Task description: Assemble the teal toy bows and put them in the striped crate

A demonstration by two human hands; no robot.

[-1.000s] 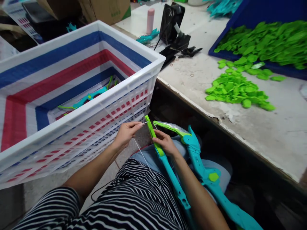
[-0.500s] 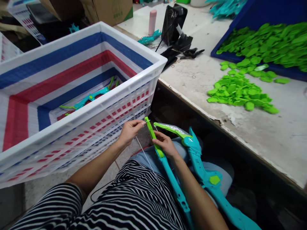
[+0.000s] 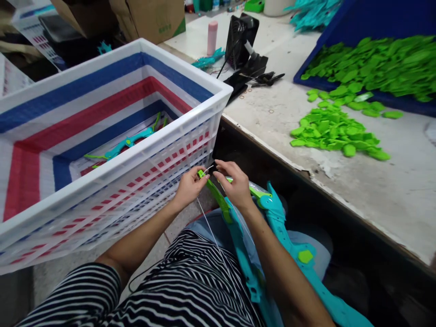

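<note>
A teal and green toy bow (image 3: pixel 282 222) lies across my lap, with its long limbs running toward the lower right. My left hand (image 3: pixel 190 185) pinches the green tip (image 3: pixel 201 173) of one limb. A white string (image 3: pixel 208 222) passes at that tip, and its short loose end sticks out to the right. Close beside this end is my right hand (image 3: pixel 235 184), its thumb and forefinger bent and slightly apart. Partly behind my right hand, the other green limb (image 3: pixel 260 190) joins a teal section. Whether the right fingertips touch the string is hard to see.
A white basket (image 3: pixel 218 100) with a striped lining stands at the left, holding more teal and green parts (image 3: pixel 129 141). On the table (image 3: pixel 374 195) lie a pile of green pieces (image 3: pixel 337 129), a blue bin (image 3: pixel 313 54), a small black fan (image 3: pixel 241 41) and a pink bottle (image 3: pixel 211 38).
My right hand has let go of the green limb and moved up to the string's end. My left hand has shifted from the string onto the limb's tip, which has tilted left.
</note>
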